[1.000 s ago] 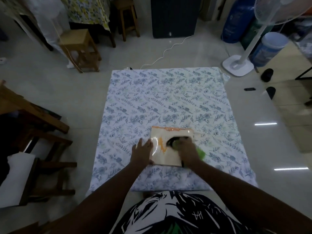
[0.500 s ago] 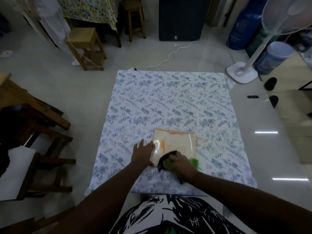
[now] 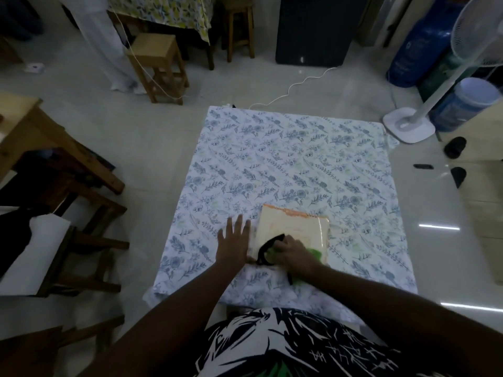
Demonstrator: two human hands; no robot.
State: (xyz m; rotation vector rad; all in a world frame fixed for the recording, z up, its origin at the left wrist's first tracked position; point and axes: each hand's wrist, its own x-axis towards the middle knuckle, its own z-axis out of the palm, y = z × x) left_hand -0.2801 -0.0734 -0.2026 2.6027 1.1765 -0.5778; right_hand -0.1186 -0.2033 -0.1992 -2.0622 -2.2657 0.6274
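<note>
A floral blue-and-white sheet [image 3: 294, 164] is spread flat on the tiled floor. On its near part lies a folded cream cloth with an orange far edge [image 3: 296, 227]. My right hand [image 3: 292, 253] grips a green and black iron [image 3: 268, 251] that sits on the cloth's near left corner. My left hand [image 3: 234, 242] lies flat with straight fingers on the sheet, just left of the cloth.
A white cord [image 3: 288, 89] runs from the sheet's far edge toward the back. Wooden stools [image 3: 158, 61] stand at the back left, wooden furniture [image 3: 54, 164] at the left. A standing fan's base [image 3: 408, 126] and blue containers [image 3: 462, 104] are at the right.
My right hand has drawn the iron from the middle of the cloth toward its near left corner. My left hand has slid off the cloth's edge onto the sheet.
</note>
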